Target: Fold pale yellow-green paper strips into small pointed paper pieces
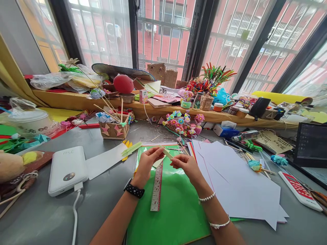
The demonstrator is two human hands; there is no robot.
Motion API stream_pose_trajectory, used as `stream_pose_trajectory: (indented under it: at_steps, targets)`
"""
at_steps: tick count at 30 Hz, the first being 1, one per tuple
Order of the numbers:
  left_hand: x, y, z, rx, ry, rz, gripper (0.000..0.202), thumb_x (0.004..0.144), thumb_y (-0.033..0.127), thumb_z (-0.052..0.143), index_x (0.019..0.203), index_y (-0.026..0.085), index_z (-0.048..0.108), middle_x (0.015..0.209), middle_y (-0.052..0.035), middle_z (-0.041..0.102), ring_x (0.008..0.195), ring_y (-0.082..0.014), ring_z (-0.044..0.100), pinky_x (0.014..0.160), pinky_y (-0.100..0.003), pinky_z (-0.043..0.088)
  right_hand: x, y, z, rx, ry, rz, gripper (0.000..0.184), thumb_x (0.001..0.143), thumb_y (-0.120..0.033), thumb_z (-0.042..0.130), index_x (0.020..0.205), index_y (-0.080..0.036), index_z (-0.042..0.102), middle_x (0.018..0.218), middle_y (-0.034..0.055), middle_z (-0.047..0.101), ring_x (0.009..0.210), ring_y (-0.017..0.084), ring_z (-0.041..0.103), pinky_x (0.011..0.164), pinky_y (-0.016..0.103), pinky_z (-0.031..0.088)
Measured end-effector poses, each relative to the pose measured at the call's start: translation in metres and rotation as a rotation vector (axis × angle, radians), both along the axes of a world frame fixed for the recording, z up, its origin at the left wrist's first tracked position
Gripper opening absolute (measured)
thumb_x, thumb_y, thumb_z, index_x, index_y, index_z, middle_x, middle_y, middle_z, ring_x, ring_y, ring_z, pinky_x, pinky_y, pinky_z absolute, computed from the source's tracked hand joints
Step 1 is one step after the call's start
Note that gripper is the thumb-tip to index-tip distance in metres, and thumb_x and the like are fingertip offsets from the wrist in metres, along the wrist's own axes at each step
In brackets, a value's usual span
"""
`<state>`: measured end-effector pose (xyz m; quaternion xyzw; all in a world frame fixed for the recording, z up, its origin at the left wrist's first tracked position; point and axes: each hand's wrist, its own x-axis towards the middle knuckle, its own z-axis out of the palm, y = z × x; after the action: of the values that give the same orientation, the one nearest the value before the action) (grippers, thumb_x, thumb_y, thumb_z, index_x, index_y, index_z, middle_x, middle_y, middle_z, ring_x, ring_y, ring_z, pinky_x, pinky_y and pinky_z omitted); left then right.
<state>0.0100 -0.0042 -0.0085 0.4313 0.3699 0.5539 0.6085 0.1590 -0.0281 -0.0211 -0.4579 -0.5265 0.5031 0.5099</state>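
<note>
A small strip of pale green paper is stretched between my two hands, above a glossy green sheet. My left hand pinches its left end between thumb and fingers. At the other end, my right hand grips it the same way. Below them a patterned ruler lies lengthwise on the green sheet, with another pale paper piece at its top end. Scissors lie just behind my hands, partly hidden. Folded light green paper strips rest to the left, across a white paper strip.
A white power bank with a cable stands at left. White paper sheets spread at right, beside a red-and-white calculator. Behind are a cardboard box with sticks, crocheted flowers and a crowded window ledge.
</note>
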Motion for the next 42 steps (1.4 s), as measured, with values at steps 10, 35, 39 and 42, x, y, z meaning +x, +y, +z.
stream_pose_trajectory:
  at_steps: [10, 35, 39, 42]
  targets:
    - [0.001, 0.000, -0.002, 0.009, -0.002, -0.002, 0.024, 0.054, 0.029, 0.068, 0.071, 0.013, 0.063, 0.071, -0.0024, 0.064, 0.069, -0.0144, 0.059, 0.074, -0.030, 0.045, -0.001, 0.000, 0.000, -0.011, 0.014, -0.025, 0.023, 0.061, -0.035, 0.062, 0.067, -0.013, 0.063, 0.058, 0.0035, 0.063, 0.053, 0.012, 0.056, 0.055, 0.025, 0.043]
    - [0.004, -0.007, 0.004, 0.131, 0.101, -0.162, 0.029, 0.067, 0.032, 0.057, 0.090, 0.015, 0.062, 0.078, -0.0036, 0.066, 0.073, -0.0182, 0.059, 0.067, -0.027, 0.046, -0.008, -0.004, -0.007, -0.131, 0.176, 0.330, 0.029, 0.073, -0.039, 0.051, 0.081, -0.015, 0.065, 0.071, 0.0044, 0.064, 0.070, 0.015, 0.059, 0.072, 0.029, 0.043]
    - [0.004, -0.006, 0.001, 0.134, 0.078, -0.149, 0.029, 0.067, 0.032, 0.057, 0.088, 0.014, 0.063, 0.078, -0.0049, 0.066, 0.073, -0.0186, 0.059, 0.070, -0.029, 0.046, -0.008, -0.004, -0.007, -0.127, 0.175, 0.328, 0.029, 0.071, -0.039, 0.053, 0.079, -0.015, 0.065, 0.070, 0.0043, 0.064, 0.070, 0.015, 0.059, 0.072, 0.030, 0.043]
    - [0.004, -0.005, 0.001, 0.134, 0.069, -0.156, 0.030, 0.067, 0.032, 0.057, 0.090, 0.013, 0.062, 0.079, -0.0054, 0.066, 0.073, -0.0190, 0.059, 0.071, -0.030, 0.046, -0.008, -0.005, -0.005, -0.134, 0.159, 0.317, 0.031, 0.069, -0.042, 0.054, 0.078, -0.014, 0.066, 0.069, 0.0046, 0.064, 0.069, 0.016, 0.059, 0.073, 0.032, 0.043]
